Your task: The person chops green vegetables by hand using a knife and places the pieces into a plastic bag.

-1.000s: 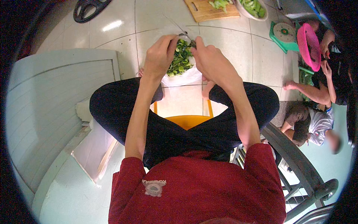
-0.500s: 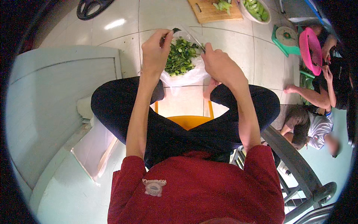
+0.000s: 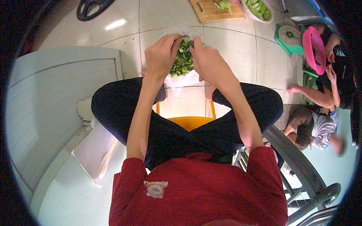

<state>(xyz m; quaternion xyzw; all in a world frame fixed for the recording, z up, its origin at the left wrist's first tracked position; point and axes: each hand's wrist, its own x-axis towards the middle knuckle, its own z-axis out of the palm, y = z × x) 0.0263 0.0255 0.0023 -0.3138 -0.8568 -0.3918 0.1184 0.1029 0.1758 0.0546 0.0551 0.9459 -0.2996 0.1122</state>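
Observation:
A clear plastic bag (image 3: 183, 81) lies spread on the floor between my feet, holding a heap of chopped green vegetables (image 3: 181, 62). Above its left side my left hand (image 3: 161, 54) is closed in a pinch on a dark green vegetable piece (image 3: 185, 37), mostly hidden by the fingers. My right hand (image 3: 212, 66) is closed over the bag's right side, its fingertips close to the left hand's. It grips a knife, seen in the earlier frame; the blade is now hard to make out among the fingers.
Beyond the bag are a wooden cutting board (image 3: 215, 13) with pale green pieces and a white bowl (image 3: 260, 11) of cut green vegetables. A green scale (image 3: 289, 37) stands to the right, near a person holding a pink basket (image 3: 313, 49). A dark chair (image 3: 301, 162) is behind my right side.
My right hand has moved left and inward, bringing its fingers up to my left hand. The knife blade, plain before, is now mostly hidden. My left hand has shifted slightly right and down.

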